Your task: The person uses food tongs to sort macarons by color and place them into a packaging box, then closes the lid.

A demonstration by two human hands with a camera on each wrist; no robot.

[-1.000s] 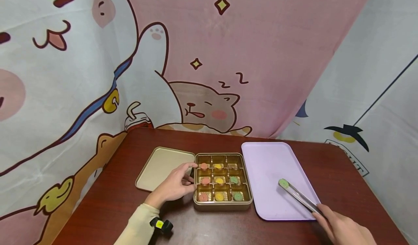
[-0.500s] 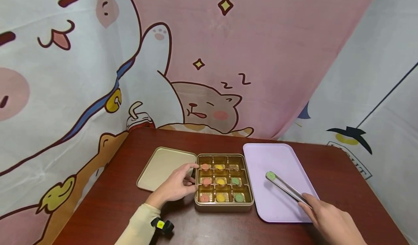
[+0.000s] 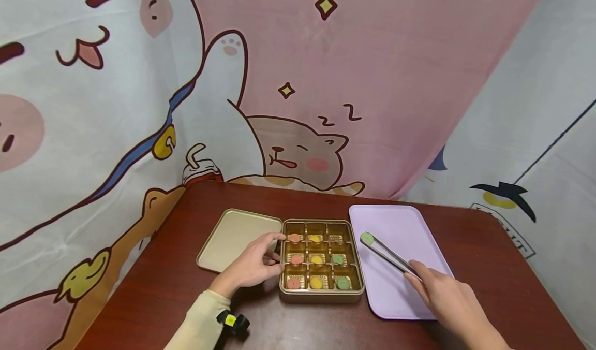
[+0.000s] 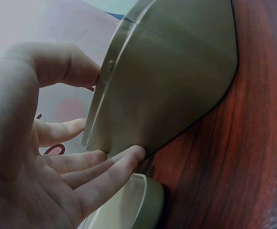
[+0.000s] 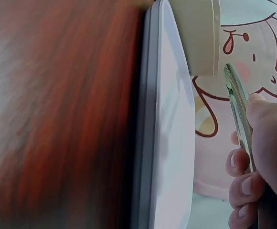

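My left hand (image 3: 253, 262) rests its fingers against the left side of a gold tin (image 3: 321, 298). In the left wrist view, thumb and fingers (image 4: 112, 179) touch the tin's outer wall (image 4: 172, 71). The tin has compartments: pink cookies (image 3: 296, 259) in the left column, yellow ones (image 3: 316, 259) in the middle, green ones (image 3: 342, 283) in the middle and front of the right column. My right hand (image 3: 447, 290) grips metal tongs (image 3: 391, 255), whose tips pinch a green cookie (image 3: 367, 238) above the lilac tray, near its left edge.
The lilac tray (image 3: 396, 298) lies on the dark red table (image 3: 261, 321), close to the tin's right side. A gold lid (image 3: 233, 236) lies left of the tin, partly behind my left hand. A printed cartoon cloth (image 3: 372, 70) hangs behind the table.
My right hand has carried the tongs and green cookie leftward and slightly away from me across the tray, closer to the tin. My left hand has stayed against the tin.
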